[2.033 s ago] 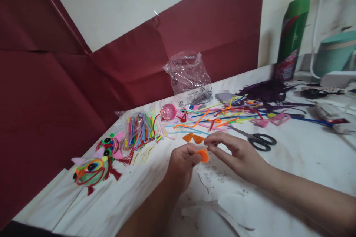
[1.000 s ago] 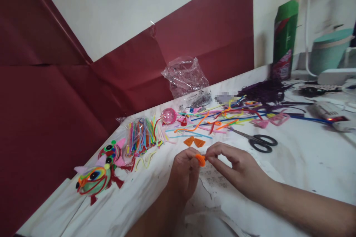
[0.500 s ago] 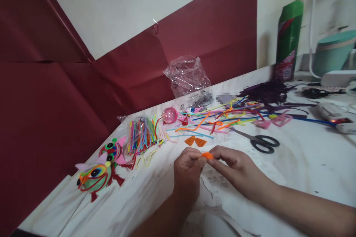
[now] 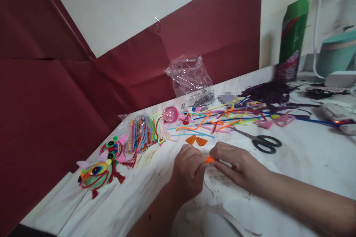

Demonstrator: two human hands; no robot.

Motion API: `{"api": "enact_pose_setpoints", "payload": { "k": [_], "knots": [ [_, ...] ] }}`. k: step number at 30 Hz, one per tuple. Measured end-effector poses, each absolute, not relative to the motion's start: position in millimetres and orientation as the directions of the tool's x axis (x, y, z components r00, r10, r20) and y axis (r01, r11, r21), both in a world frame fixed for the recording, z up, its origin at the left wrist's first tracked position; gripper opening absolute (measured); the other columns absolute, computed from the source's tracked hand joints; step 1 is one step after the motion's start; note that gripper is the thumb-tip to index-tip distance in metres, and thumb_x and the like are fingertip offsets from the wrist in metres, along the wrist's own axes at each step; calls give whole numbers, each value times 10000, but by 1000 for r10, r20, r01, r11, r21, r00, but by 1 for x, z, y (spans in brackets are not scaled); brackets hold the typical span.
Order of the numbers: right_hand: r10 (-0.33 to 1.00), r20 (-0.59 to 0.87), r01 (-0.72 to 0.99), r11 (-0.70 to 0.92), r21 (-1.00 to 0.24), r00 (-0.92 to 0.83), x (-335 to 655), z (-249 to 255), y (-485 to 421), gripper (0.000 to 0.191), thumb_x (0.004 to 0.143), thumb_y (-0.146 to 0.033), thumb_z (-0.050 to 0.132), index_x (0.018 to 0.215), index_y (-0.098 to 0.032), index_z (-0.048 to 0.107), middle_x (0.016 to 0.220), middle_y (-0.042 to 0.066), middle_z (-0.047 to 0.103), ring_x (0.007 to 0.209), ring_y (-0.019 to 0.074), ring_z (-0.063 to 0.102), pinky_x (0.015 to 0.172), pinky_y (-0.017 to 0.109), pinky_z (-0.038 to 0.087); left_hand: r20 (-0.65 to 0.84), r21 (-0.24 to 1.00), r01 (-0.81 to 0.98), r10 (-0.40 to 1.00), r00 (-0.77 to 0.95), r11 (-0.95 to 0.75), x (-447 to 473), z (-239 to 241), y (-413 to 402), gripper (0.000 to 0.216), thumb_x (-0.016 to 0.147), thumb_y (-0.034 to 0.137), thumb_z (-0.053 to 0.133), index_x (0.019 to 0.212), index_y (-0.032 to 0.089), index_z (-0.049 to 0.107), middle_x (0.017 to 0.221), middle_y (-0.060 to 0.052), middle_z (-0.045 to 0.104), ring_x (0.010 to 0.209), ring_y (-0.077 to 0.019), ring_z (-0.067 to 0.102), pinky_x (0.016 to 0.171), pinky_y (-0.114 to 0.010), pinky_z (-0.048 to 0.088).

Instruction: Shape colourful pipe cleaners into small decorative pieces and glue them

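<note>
Between my two hands is a small bright orange piece (image 4: 209, 159), likely bent pipe cleaner, mostly hidden by fingers. My left hand (image 4: 189, 170) pinches its left side, and my right hand (image 4: 235, 163) grips the right side with thumb and fingertips. Just beyond them on the table lie two darker orange fan-shaped pieces (image 4: 200, 141), almost touching at their narrow ends. A printed paper sheet (image 4: 219, 177) lies beneath my hands. Black-handled scissors (image 4: 264, 143) rest beyond my right hand, slightly spread.
Loose pipe cleaners (image 4: 205, 120) spread across the back, beside a bundle (image 4: 143, 133) in plastic. A pink clear ball (image 4: 170, 114) sits among them. Two decorated animal-face crafts (image 4: 96, 174) stand at left. Behind are a clear bag (image 4: 190, 76), purple strands (image 4: 268, 92) and a green bottle (image 4: 294, 40).
My left hand has rolled over, its fingers now covering more of the orange piece, which shows smaller and more pointed. The whole view has shifted slightly.
</note>
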State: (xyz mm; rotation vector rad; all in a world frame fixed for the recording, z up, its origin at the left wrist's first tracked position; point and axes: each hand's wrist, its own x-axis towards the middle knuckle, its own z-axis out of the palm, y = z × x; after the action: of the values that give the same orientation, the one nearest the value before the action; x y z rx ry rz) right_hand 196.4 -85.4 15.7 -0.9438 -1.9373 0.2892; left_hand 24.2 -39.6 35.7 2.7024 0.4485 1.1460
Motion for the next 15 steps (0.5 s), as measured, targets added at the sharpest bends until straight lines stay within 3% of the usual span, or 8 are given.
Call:
{"api": "enact_pose_setpoints", "payload": {
  "k": [3,5,9,12,15],
  "knots": [
    [725,646,470,668,-577,-239,194,15,-87,149,855,-229,434,823,-194,576,755,60,605,720,165,556,646,285,462,718,354,144,367,592,-924,25,34,-43,137,754,109,491,738,182,606,681,-63,557,669,-177,482,649,-337,387],
    [750,630,428,647,-631,-204,193,18,-89,138,844,-235,455,823,-201,587,786,54,624,741,162,577,672,279,473,714,505,86,472,517,-859,26,33,-44,101,742,124,532,716,179,612,684,-50,555,678,-171,498,648,-323,395],
    [795,596,361,593,-719,-118,191,26,-93,140,835,-242,466,811,-210,601,819,40,640,779,161,597,712,270,478,525,849,-204,740,420,-487,31,31,-42,64,678,160,625,618,180,628,656,-18,548,659,-148,498,648,-297,390],
    [788,606,335,602,-725,-106,191,29,-94,137,841,-223,463,816,-212,598,824,35,639,791,155,594,722,265,475,372,897,-408,791,487,-171,36,29,-41,67,619,149,646,558,173,633,602,-3,525,633,-133,471,646,-285,371],
    [743,657,314,659,-684,-128,190,30,-96,131,840,-179,462,860,-212,587,827,36,628,787,145,585,718,258,470,282,895,-446,783,554,-7,39,26,-43,76,576,113,641,521,164,628,575,1,505,628,-127,454,662,-287,361]
  ]
}}
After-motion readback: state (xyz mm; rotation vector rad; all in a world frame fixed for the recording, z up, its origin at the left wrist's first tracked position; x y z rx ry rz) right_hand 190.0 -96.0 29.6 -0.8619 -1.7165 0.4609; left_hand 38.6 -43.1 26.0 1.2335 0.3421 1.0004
